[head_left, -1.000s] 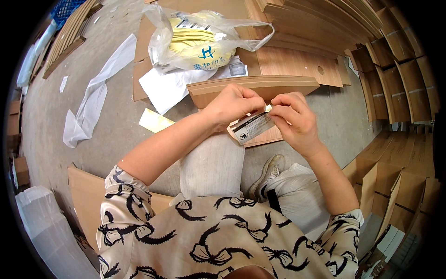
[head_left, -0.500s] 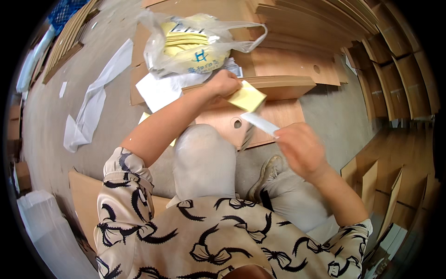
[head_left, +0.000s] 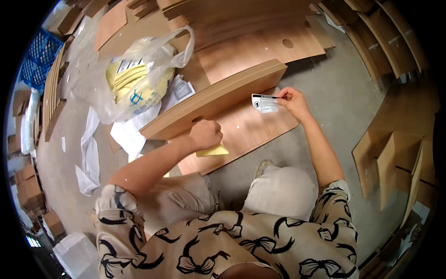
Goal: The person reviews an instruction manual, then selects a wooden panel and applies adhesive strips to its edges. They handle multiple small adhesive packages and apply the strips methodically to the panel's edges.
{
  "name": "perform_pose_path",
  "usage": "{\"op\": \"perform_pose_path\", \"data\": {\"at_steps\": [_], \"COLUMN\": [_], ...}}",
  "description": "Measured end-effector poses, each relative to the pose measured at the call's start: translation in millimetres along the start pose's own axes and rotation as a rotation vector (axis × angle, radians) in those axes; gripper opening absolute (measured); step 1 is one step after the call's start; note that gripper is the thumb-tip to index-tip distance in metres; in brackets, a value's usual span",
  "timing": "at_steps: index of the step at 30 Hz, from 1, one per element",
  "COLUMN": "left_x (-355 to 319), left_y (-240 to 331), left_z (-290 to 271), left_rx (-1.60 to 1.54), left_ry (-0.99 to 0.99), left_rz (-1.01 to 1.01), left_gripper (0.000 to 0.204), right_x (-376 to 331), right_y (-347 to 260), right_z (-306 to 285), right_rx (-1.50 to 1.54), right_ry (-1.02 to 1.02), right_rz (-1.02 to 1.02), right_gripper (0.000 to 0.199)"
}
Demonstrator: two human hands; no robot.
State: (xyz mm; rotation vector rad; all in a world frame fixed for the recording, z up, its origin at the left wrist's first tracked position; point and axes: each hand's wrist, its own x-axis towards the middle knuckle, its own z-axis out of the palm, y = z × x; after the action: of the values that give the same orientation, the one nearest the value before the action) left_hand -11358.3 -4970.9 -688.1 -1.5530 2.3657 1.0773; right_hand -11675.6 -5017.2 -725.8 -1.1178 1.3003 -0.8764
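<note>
My right hand [head_left: 294,104] pinches a small white label [head_left: 265,104] with dark print and a black strip along its top. It holds the label above the right part of a flat wood-grain panel [head_left: 239,132]. My left hand [head_left: 206,135] is closed on a piece of yellow paper [head_left: 214,150], which sticks out below the fingers near the panel's left part. Just beyond the panel, long boards [head_left: 232,93] stand on edge, pressed together. A hole in their face shows near my left hand.
A clear plastic bag [head_left: 174,60] with yellow sheets [head_left: 127,81] lies at the upper left, beside white papers [head_left: 179,95]. More wood-grain panels [head_left: 260,49] lie farther off. Cardboard pieces [head_left: 385,162] stand at the right. A blue crate [head_left: 39,58] is at the far left.
My left hand has come nearer with the yellow paper, down to the panel. My right hand has moved farther out with the label, whose printed face now shows. The view has turned.
</note>
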Motion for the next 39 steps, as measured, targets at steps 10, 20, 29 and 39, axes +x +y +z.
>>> {"op": "perform_pose_path", "data": {"at_steps": [10,20,29,39], "left_x": [101,149,160,158], "left_y": [57,53,41,40], "left_z": [41,54,54,49], "left_rx": [0.556,0.815,0.876,0.989], "left_ry": [0.162,-0.075,-0.196,-0.256], "left_rz": [0.472,0.344,0.199,0.264], "left_gripper": [0.051,0.053,0.044,0.051], "right_x": [58,71,81,81], "right_y": [37,60,74,80], "right_z": [-17,-22,-6,-15], "right_rx": [-0.067,-0.021,-0.218,-0.537], "right_ry": [-0.097,-0.087,0.227,0.756], "right_rz": [-0.071,-0.065,-0.315,-0.511], "right_gripper": [0.009,0.008,0.011,0.017]}}
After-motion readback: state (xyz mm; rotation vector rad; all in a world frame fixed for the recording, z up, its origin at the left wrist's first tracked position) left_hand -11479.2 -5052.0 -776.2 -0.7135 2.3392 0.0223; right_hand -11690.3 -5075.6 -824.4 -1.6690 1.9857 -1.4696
